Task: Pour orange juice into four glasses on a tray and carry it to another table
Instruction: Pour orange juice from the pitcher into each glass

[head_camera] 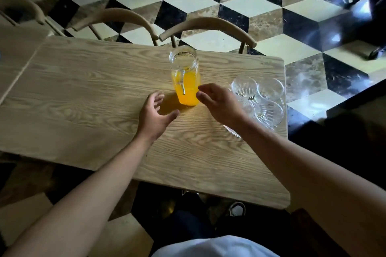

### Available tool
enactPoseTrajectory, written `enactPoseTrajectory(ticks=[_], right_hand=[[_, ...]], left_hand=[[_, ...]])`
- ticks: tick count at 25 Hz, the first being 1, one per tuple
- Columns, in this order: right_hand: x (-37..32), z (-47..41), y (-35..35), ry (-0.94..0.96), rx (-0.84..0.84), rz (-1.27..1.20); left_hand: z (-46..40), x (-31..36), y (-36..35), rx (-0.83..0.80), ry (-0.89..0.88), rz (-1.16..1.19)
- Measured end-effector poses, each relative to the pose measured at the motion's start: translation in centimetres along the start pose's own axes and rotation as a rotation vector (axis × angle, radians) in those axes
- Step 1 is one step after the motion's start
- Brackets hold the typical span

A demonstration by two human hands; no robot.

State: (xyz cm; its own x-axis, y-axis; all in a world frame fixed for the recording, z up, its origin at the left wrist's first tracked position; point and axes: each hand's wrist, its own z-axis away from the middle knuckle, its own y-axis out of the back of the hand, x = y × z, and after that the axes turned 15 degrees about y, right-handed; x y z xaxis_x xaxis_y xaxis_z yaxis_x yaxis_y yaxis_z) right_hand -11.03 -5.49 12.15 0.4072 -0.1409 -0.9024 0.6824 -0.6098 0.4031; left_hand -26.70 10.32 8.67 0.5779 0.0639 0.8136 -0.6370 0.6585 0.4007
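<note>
A clear glass pitcher (186, 77), about half full of orange juice, stands upright near the middle of the wooden table (83, 98). My left hand (155, 115) hovers just left of its base, fingers spread and relaxed, holding nothing. Just right of the pitcher's base is my right hand (219, 103), fingers loosely curved, empty and not touching the glass. Several empty cut-glass tumblers (269, 110) stand together on a clear glass tray (231, 131) at the table's right edge, partly hidden by my right forearm.
Two wooden chairs (208, 27) are pushed in at the far side of the table, a third at the far left. A second table (12, 48) adjoins on the left. A dark counter (355, 131) stands to the right. The floor is patterned tile.
</note>
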Motion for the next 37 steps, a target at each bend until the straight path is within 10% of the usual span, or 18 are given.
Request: enactPoseTrajectory(ticks=[19, 37], right_hand=[[-0.5, -3.9, -8.3, -0.037, 0.386, -0.328], [-1.6, 0.0, -7.6, -0.132, 0.704, -0.686]], left_hand=[[-16.9, 4.9, -0.5, -0.683, -0.331, -0.306], [-5.7, 0.9, -1.3, -0.181, -0.282, -0.268]])
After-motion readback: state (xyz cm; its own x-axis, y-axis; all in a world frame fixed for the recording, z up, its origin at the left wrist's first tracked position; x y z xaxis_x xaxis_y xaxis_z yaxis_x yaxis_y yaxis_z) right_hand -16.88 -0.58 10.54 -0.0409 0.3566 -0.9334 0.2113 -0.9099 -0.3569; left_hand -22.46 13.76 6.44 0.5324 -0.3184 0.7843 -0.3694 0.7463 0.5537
